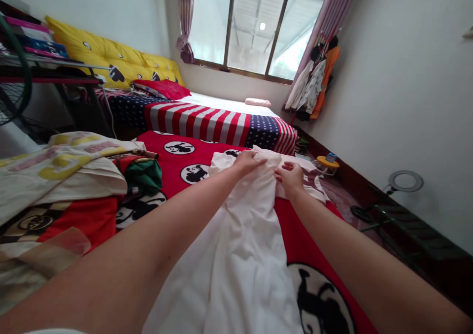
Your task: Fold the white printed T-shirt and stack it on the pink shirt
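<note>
A long white garment (251, 245) lies lengthwise over a red blanket (173, 151) printed with black figures in white circles. Whether it is a dress or trousers I cannot tell. At its far end my left hand (248, 163) grips the cloth from the left, thumb and fingers closed on gathered fabric. My right hand (291, 175) is opposite, its curled fingers pinching the right edge of the same cloth. Just beyond and to the right lies a pale pink garment (314, 180) with a dark print, partly hidden behind my right hand.
Piled clothes (88, 171) lie on the left. Beyond the blanket stands a bed with a striped, starred cover (199, 119) and a yellow cushion (121, 60) behind it. On the right are a yellow-topped stool (328, 162), a ring light (406, 181) and hanging clothes (314, 85).
</note>
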`<state>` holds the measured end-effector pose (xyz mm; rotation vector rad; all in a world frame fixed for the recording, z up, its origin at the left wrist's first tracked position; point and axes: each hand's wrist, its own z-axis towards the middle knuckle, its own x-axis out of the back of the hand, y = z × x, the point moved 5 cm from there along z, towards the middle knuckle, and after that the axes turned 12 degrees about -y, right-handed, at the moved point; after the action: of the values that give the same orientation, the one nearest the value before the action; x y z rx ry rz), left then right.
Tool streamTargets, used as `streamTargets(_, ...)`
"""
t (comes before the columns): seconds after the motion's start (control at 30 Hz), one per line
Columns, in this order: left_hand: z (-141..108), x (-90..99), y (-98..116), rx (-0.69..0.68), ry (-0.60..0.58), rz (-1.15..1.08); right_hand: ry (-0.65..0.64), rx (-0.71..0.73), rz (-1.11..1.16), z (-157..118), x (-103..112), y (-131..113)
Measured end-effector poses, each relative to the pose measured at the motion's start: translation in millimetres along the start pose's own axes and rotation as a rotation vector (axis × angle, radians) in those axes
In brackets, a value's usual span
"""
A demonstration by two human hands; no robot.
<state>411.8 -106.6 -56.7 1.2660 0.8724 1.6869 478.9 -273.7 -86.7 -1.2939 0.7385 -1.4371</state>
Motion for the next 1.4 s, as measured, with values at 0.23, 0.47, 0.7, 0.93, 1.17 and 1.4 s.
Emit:
streamTargets(0.23, -13, 11.8, -7, 0.065, 0.042, -0.386, -0.168, -0.073, 0.241, -10, -3, -30)
streamTargets(0.47, -11, 15.0, -9, 0.076, 0.033, -0.56, -0.387, -0.209, 0.255, -27, -14, -42)
streamTargets(0.7, -9, 16.7, -12, 0.038, 0.056, -0.557, -0.348, -0.176, 0.358, -30, -14, -39)
streamTargets(0.93, -7, 32.8, -19, -0.02, 0.257, -0.461, -0.041, -0.202, 0.357, -24, 13, -17)
streamTargets(1.17, -7, 10.5, 2, -0.066, 0.09, -0.384, -0.269, -0.123, 0.235, -28, -19, -29)
streamTargets(1.4, -37, 14.1, 9, -0.25, 0.19, 0.424, 0.003, -0.02, -0.087, -26, 6, -17)
